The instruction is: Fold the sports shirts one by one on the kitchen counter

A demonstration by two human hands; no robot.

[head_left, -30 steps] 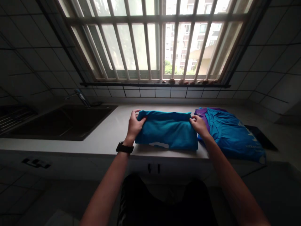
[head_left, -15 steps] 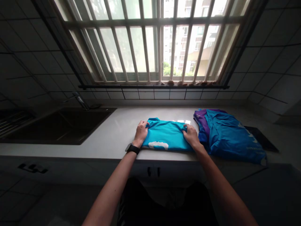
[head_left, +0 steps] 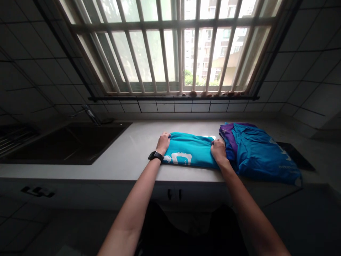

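A turquoise garment (head_left: 190, 147) with white print, likely a T-shirt, lies folded into a flat strip on the white countertop (head_left: 128, 149). At its left end my left hand (head_left: 163, 142) grips the upper corner, fingers curled into the cloth. My right hand (head_left: 218, 150) is closed on the cloth's upper right corner. The far edge between both hands looks lifted and slightly creased. Just right of my right hand lies a heap of blue and purple garments (head_left: 261, 153).
A dark sink (head_left: 66, 142) with a metal faucet (head_left: 91, 114) is set in the counter at left. Under the heap, a dark flat item (head_left: 298, 156) sticks out on the right. Behind the counter is a barred window (head_left: 173, 46). Cabinet handles (head_left: 174, 194) lie below the front edge.
Both hands have shifted slightly to the right, the left one also farther from me. The garment's far edge is pulled straighter, and more of its white print shows.
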